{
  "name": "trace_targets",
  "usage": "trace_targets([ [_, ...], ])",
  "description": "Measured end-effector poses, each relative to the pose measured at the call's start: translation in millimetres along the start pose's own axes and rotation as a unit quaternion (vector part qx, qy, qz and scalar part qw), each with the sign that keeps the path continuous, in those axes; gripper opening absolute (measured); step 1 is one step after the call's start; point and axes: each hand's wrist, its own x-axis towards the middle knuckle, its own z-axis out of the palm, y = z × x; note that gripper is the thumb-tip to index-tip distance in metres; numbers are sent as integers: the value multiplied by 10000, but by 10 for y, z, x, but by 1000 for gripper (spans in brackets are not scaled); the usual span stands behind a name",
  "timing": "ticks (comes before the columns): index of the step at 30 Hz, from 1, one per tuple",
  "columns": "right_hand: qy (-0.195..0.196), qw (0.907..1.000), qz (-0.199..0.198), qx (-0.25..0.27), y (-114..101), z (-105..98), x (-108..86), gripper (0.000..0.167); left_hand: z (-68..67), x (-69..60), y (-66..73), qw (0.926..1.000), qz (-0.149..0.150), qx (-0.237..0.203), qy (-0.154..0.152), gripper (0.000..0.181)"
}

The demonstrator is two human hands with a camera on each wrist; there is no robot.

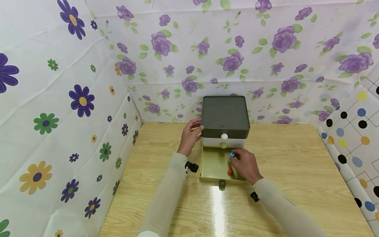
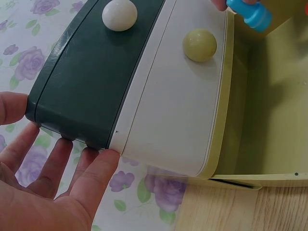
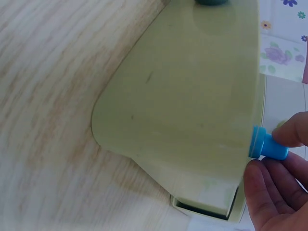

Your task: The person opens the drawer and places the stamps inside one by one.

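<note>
A small drawer cabinet (image 1: 225,113) stands on the table, its dark top and front meeting a white middle drawer (image 2: 159,91). Below, the olive-yellow bottom drawer (image 1: 208,168) is pulled out. My left hand (image 1: 189,136) rests on the cabinet's left side, thumb and fingertips touching the dark and white drawers, fingers spread. Over the right part of the pulled-out drawer, my right hand (image 1: 246,165) pinches a small blue plastic piece (image 3: 267,144) with a flared round end, between thumb and fingers. A small orange-red piece (image 1: 230,171) lies in that drawer, near its front right.
Round knobs mark the drawers: a white knob (image 1: 224,136), a yellowish knob (image 2: 199,45) and a dark knob (image 1: 222,184). The cabinet stands on a wood-grain table (image 1: 284,158) near a flowered cloth wall (image 1: 189,59). Patterned cloth also hangs at both sides.
</note>
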Motion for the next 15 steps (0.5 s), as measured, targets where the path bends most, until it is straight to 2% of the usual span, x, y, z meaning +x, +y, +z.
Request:
trace_targets([
  [15, -63, 9999, -91, -84, -1, 80, -56, 24, -4, 2, 19, 10000, -60, -65, -33, 36],
])
